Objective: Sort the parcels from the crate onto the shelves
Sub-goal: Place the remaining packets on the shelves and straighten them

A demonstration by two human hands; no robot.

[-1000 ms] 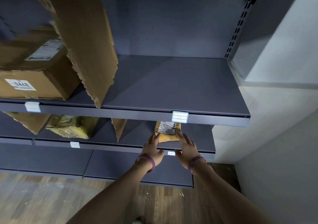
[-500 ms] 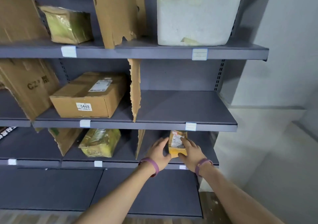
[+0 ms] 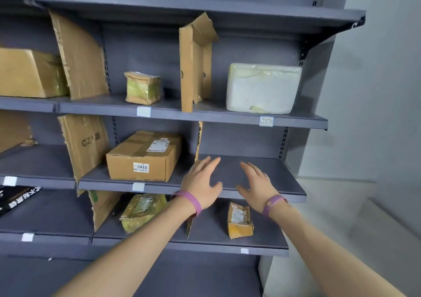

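A small yellow-brown parcel (image 3: 239,220) with a white label stands on the lower right shelf (image 3: 216,244), untouched by either hand. My left hand (image 3: 201,181) and my right hand (image 3: 257,186) hover above it, in front of the shelf one level up (image 3: 273,178), fingers straight and spread, holding nothing. Both wrists wear purple bands. The crate is out of view.
Grey shelving with torn cardboard dividers (image 3: 196,68). A box marked 0448 (image 3: 144,157), a yellow-taped parcel (image 3: 142,212), a small taped box (image 3: 142,88), a white foam box (image 3: 262,89) and a big carton (image 3: 27,73) sit in other bays. A white wall (image 3: 376,114) lies right.
Both hands let go of the small parcel, which now stands on the lower shelf, and rose away from it. The view tilted up and pulled back, showing more shelves.
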